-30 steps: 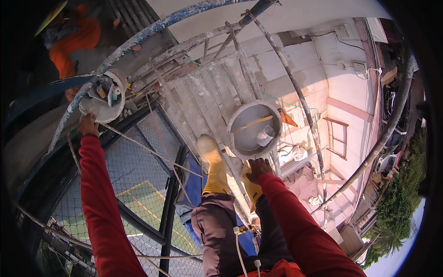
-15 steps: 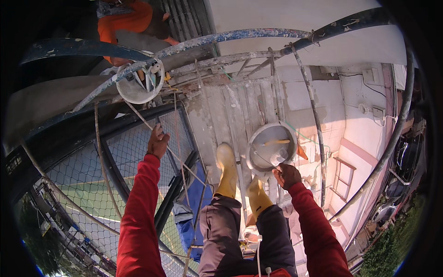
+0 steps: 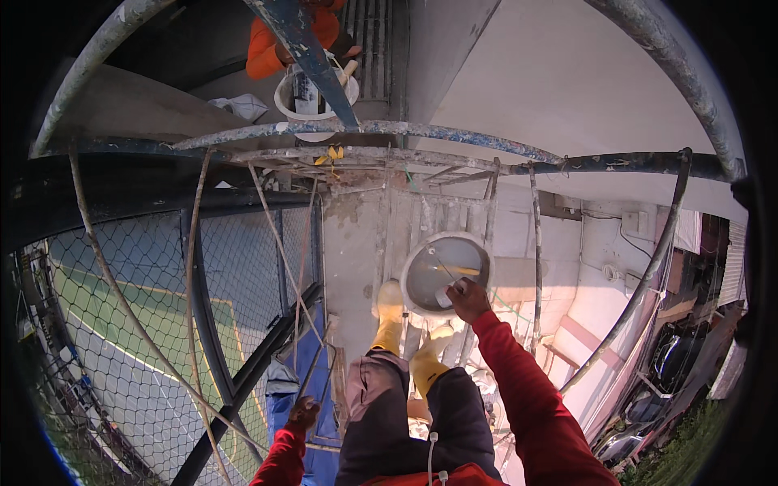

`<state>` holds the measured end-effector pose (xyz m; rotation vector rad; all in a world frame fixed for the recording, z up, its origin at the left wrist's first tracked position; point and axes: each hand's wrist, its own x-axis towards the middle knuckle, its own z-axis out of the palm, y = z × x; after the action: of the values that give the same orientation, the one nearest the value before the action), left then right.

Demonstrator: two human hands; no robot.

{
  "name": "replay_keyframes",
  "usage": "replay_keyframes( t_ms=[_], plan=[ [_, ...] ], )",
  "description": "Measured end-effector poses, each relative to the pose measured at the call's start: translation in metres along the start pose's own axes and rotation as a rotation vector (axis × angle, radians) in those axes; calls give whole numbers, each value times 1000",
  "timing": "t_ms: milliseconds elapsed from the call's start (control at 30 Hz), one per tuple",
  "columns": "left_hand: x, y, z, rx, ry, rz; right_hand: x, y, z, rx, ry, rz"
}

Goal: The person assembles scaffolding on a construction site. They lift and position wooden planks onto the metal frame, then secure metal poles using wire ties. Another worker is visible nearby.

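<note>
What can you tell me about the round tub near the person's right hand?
The round, open, pale-rimmed tub may be plastic. It stands upright on the platform, beyond the yellow boots. Inside are smooth grey material, a yellow stick-like tool and a whitish item. The right hand is over its near right edge; whether it touches is unclear.

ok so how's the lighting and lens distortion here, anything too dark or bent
Head view: sunlight brightens the wall at right; head view, upper left: deep shade behind the person in orange; head view, upper right: the scaffold pipe bows near the fisheye rim, corners black; head view, centre: the bucket has an easily traced rim.
</note>
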<state>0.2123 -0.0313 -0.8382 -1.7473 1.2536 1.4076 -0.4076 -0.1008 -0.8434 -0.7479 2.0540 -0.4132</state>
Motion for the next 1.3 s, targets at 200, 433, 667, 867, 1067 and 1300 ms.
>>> replay_keyframes(
  t_ms=[200, 433, 667, 867, 1067, 1300],
  plan=[
    [-8, 78, -3, -293, 175, 368, 51, -69, 8, 64, -4, -112],
    [-39, 175, 8, -755, 273, 258, 137, -150, 30, 211, -77, -195],
    [-22, 243, 35, -1105, 307, 209, 204, -207, 45, 110, -165, -398],
    [44, 333, 50, -1143, 368, 277, 237, -245, 58, -40, -173, -522],
    [202, 408, 50, -1530, 226, 61, 249, -283, 58, -71, -150, -571],
    [321, 456, -34, -1906, 17, 320, 262, -295, 71, 14, -74, -677]
  ],
)
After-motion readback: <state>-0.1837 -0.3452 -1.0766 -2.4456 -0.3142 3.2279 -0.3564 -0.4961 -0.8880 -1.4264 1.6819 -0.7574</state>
